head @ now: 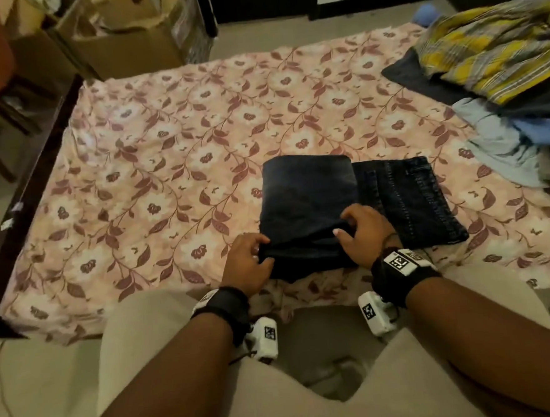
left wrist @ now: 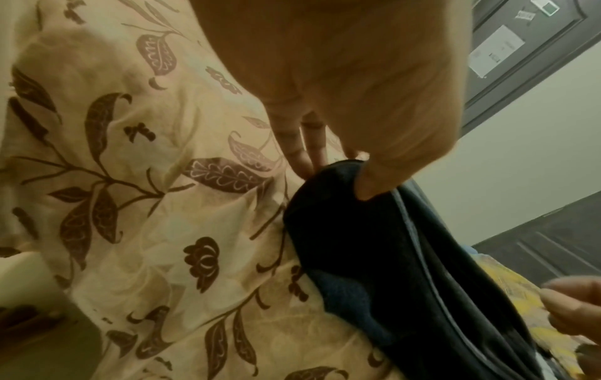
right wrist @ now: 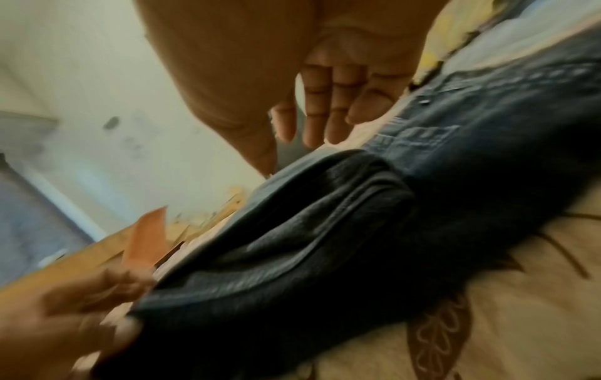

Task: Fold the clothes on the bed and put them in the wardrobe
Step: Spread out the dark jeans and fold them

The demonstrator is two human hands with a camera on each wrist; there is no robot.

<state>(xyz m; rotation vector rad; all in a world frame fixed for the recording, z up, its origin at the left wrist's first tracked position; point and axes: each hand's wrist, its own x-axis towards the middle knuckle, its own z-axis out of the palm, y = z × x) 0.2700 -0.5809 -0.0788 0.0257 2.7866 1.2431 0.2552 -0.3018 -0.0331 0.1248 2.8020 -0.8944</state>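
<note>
At the far left, beyond the bed (head: 105, 129), one open cardboard box (head: 131, 32) is seen on the floor. On the floral sheet, near the near edge, one pair of dark jeans (head: 309, 206) lies part-folded — a doubled leg section to the left and the waistband part (head: 409, 199) to the right, the two overlapping.

The left hand (head: 246, 264) is placed at the near left corner of the jeans (left wrist: 374, 257), and its grip is narrow: thumb and fingers are pinched on the edge of the fold, as the left wrist view confirms. The right hand (head: 368, 231) is set on the near edge of the denim (right wrist: 325, 244), just left of the waistband; its fingers are curled onto the cloth, yet whether cloth is actually pinched cannot be told, since the right wrist view shows them spread above the fabric.

The step in hand is judged to be the folding of the jeans, with the last fold not yet made. The next move would call for the gripped section to be lifted and laid over the waistband part, edges kept aligned.

At the far right, one loose pile (head: 503, 101) awaits — a yellow checked garment (head: 490, 46), at least one dark item and two pale blue ones are counted. The wardrobe cannot be identified for certain.
</note>
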